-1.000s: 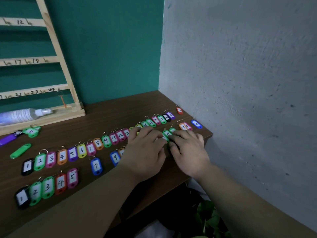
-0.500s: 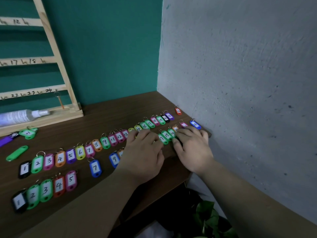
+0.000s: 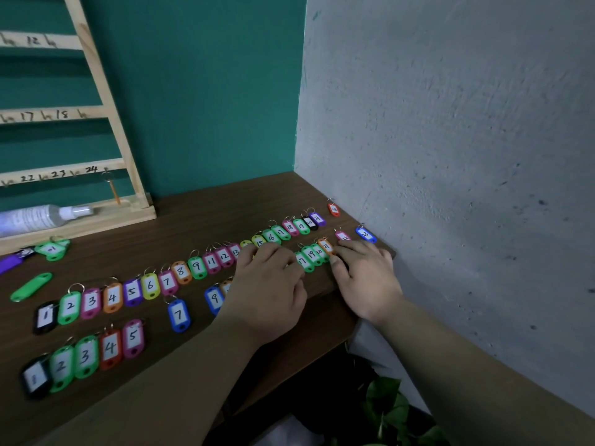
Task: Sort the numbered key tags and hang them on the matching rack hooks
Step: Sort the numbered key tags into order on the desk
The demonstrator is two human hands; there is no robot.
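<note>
Coloured numbered key tags lie in rows on the brown table. The long back row runs from 1 at the left to about 21 near the wall. A short front row shows 1 to 5, with a blue 7 and blue 9 further right. My left hand lies flat over tags in the second row, fingers fairly straight. My right hand rests beside it, fingertips touching the green and orange tags. The wooden rack stands at the back left with one tag hung under 24.
A clear bottle lies on the rack's base. Loose green tags and a purple tag sit at the left. A red tag, pink tag and blue tag lie by the grey wall. A plant is below the table edge.
Both hands have slid a little towards the wall along the second row, and the green and orange tags between them now sit closer together in line.
</note>
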